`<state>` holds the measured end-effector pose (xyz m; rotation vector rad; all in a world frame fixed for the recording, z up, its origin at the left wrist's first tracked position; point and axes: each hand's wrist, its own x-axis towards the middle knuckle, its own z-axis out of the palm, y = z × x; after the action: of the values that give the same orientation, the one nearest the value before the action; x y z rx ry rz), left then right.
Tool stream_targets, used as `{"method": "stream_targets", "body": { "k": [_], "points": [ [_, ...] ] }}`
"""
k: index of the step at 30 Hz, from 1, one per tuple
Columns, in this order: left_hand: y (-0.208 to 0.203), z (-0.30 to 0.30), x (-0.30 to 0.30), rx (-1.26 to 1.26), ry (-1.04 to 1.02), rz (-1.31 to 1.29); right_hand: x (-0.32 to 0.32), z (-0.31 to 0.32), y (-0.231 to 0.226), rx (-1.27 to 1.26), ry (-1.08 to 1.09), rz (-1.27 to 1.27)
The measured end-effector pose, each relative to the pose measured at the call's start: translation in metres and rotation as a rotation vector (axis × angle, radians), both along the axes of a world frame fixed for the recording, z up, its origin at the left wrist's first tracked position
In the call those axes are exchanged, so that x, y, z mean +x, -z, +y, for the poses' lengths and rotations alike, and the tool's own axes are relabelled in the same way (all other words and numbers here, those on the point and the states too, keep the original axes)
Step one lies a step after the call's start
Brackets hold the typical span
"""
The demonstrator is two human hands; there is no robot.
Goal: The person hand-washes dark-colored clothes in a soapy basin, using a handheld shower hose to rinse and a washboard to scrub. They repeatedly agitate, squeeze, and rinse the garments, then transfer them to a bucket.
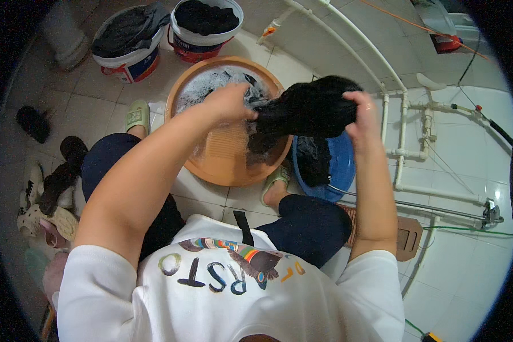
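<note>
A wet black garment (pixel 313 105) is held bunched above the right side of an orange basin (pixel 175 105), and its lower part hangs down into the basin. My right hand (pixel 362 117) grips the garment's right end, fingers closed round it. At the other end, my left hand (pixel 231 104) is closed on the cloth, with some of its fingers hidden behind it. White suds (pixel 214 80) and dark cloth fill the far part of the basin. A ribbed washboard surface (pixel 227 145) shows at the basin's near side.
Right of the orange basin stands a blue basin (pixel 342 159) with dark cloth inside. Two buckets, one left (pixel 145 68) and one right (pixel 196 48), hold dark clothes at the back. White pipes (pixel 402 142) run along the right wall. Several shoes (pixel 48 219) lie at left.
</note>
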<state>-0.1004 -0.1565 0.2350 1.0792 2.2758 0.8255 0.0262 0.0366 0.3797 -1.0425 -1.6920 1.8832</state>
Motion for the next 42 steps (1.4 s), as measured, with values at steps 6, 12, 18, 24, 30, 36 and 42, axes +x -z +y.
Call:
{"method": "stream_targets", "body": {
  "k": [6, 12, 18, 24, 30, 36, 42],
  "points": [
    [0.006, 0.004, 0.016, -0.259, 0.141, 0.204, -0.003, -0.013, -0.101, -0.111, -0.205, 0.308],
    [-0.002, 0.015, 0.01, 0.161, 0.039, 0.417, 0.016, -0.062, -0.134, -0.326, -0.583, 0.535],
    [-0.005, 0.02, 0.003, 0.333, -0.004, -0.217, 0.043, -0.043, -0.117, -0.079, -0.346, 0.621],
    [-0.006, 0.029, 0.004, 0.757, -0.497, -1.066, 0.078, 0.031, -0.036, -0.125, 0.007, 0.452],
    [-0.034, 0.025, 0.006, 1.042, -0.433, -1.282, 0.078, 0.032, 0.122, -0.439, 0.053, -0.08],
    [-0.044, 0.031, 0.032, 1.014, -0.457, -1.311, 0.034, -0.024, 0.131, -1.025, -0.202, 0.098],
    [-0.04, 0.026, 0.049, 0.853, -0.099, -1.38, 0.027, -0.042, 0.105, -0.563, -0.336, 0.527]
  ]
}}
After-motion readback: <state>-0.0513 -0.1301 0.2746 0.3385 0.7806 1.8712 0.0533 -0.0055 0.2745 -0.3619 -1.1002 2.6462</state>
